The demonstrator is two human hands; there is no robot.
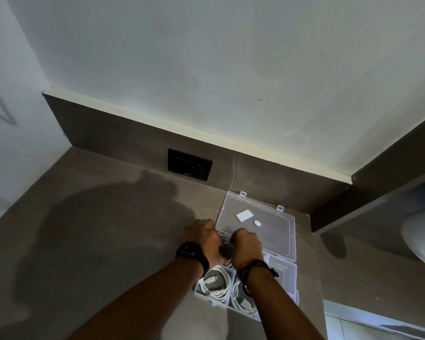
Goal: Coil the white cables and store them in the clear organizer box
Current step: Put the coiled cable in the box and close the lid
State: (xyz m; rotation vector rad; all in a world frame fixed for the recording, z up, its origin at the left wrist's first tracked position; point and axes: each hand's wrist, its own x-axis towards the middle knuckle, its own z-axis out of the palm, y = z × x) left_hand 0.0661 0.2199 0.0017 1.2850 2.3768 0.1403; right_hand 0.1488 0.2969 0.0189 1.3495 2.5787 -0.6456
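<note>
The clear organizer box (pixel 288 276) lies open on the brown counter, its lid (pixel 275 231) folded back toward the wall. One coiled white cable (pixel 215 283) sits in a near-left compartment and a second coiled white cable (pixel 242 300) lies in the compartment to its right. My left hand (pixel 205 235) rests at the box's left rim near the hinge, fingers curled. My right hand (pixel 245 244) is closed over the box at the hinge line. Something small and dark shows between the two hands; what it is cannot be told. Both forearms hide part of the compartments.
A black wall socket (pixel 189 164) sits on the brown backsplash to the left of the box. A raised brown ledge (pixel 378 197) runs along the right. The counter edge (pixel 322 303) drops off just right of the box, with floor tiles below.
</note>
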